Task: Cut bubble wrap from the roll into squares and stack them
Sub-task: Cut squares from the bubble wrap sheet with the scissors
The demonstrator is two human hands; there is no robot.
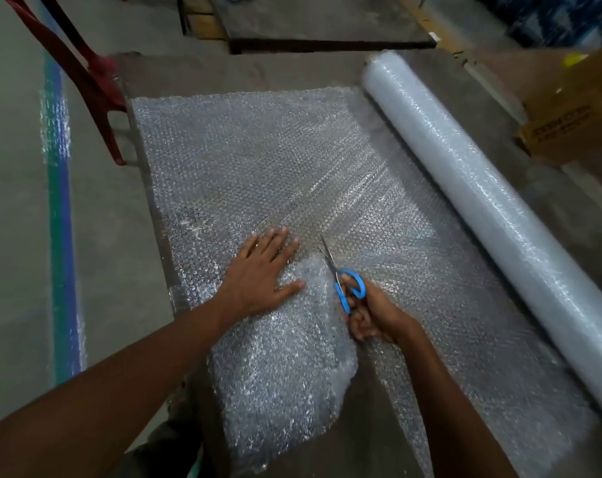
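Observation:
A long roll of bubble wrap [492,215] lies along the right side of the grey table [196,72]. A sheet unrolled from it [258,160] covers the table's middle. My right hand [370,315] grips blue-handled scissors [344,286], blades pointing away into the sheet with a cut line behind them. My left hand [261,274] presses flat on the sheet just left of the blades, fingers straight and spread. A bunched, partly cut flap of bubble wrap [279,370] sags over the near edge of the table between my arms.
A red chair frame [86,74] stands at the table's far left corner. A cardboard box [575,108] sits at the right beyond the roll. A dark pallet-like platform [323,25] lies past the table. The floor at left carries a green and blue stripe [60,219].

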